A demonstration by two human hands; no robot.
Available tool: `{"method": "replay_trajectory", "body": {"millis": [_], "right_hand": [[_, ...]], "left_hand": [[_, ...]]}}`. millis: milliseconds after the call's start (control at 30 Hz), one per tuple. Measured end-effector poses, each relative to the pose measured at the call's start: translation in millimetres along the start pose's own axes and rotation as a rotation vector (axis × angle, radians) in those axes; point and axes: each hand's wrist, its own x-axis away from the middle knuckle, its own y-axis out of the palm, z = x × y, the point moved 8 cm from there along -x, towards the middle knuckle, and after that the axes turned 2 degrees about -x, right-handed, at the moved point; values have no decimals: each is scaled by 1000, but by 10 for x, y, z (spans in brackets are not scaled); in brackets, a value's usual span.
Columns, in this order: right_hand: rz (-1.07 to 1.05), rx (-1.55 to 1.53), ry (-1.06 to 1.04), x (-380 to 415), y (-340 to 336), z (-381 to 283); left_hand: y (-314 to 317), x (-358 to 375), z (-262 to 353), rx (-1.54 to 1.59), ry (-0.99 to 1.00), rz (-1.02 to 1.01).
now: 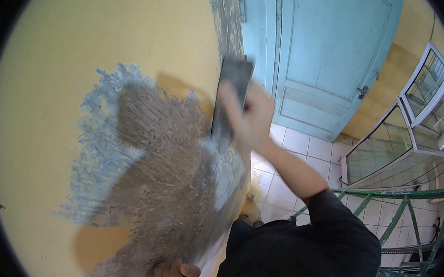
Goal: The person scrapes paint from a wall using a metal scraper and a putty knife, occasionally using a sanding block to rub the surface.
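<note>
A long dark flat tool [235, 75] is in my right hand [253, 115], its thumb across the face and its fingers behind, slightly blurred. The tool lies along the right edge of the yellow wall [152, 25]. Left of it, a rough grey-brown scraped patch [162, 186] spreads over the wall, with pale bluish streaks on its left side and a shadow across it. Low in the view, my left hand [174, 275] rests near the patch's lower edge with its fingers curled; what it holds, if anything, is hidden.
A light blue door [330, 58] stands beyond the wall's edge. White floor tiles [296, 141] lie below it. Glass-paned frames [386, 145] lean at the right. Green metal scaffold bars [403, 195] cross the lower right.
</note>
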Motion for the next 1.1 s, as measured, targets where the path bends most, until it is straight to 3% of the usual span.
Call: {"method": "replay_trajectory", "body": {"millis": [33, 133, 267, 333, 367, 433, 467, 533, 600, 700, 767, 833, 867, 933, 1000, 1067, 1100], "right_hand": [[36, 6, -167, 279, -8, -273], [-25, -9, -207, 403, -9, -302], [24, -118, 290, -515, -65, 427], [-20, -79, 278, -343, -45, 323], [-61, -41, 263, -205, -13, 240], [9, 17, -162, 313, 0, -313], [-112, -26, -189, 502, 27, -448], [-109, -3, -150, 407, 12, -282], [-57, 60, 169, -107, 0, 103], [34, -154, 284, -557, -63, 384], [-40, 36, 235, -298, -32, 289], [-5, -1, -172, 258, 9, -287], [0, -40, -231, 470, 3, -466], [-19, -57, -207, 383, 9, -349], [-39, 125, 46, -37, 17, 106], [58, -169, 239, -517, -27, 377], [53, -165, 242, -463, -29, 349]], "left_hand": [[5, 5, 4, -3, 1, -12], [17, 67, -30, -12, -15, -42], [42, 10, -16, -42, -43, -129], [-6, 62, -15, 11, 5, 11], [7, 44, -15, 7, 0, 21], [13, -8, 13, 5, -3, 24], [17, -7, 10, 1, -4, 27], [12, 12, -1, 34, 13, -3], [-3, 163, -55, 19, 29, -3], [-37, 183, -51, -3, 40, 3], [9, 105, -24, -8, 38, 12], [18, -6, 5, 54, 8, 54], [19, -13, 15, 50, 8, 56], [13, -13, 8, 35, 8, 62], [-11, 13, 0, 37, 6, 14], [-4, 20, -14, 32, -9, -16], [-11, 2, -8, 16, 3, 0]]}}
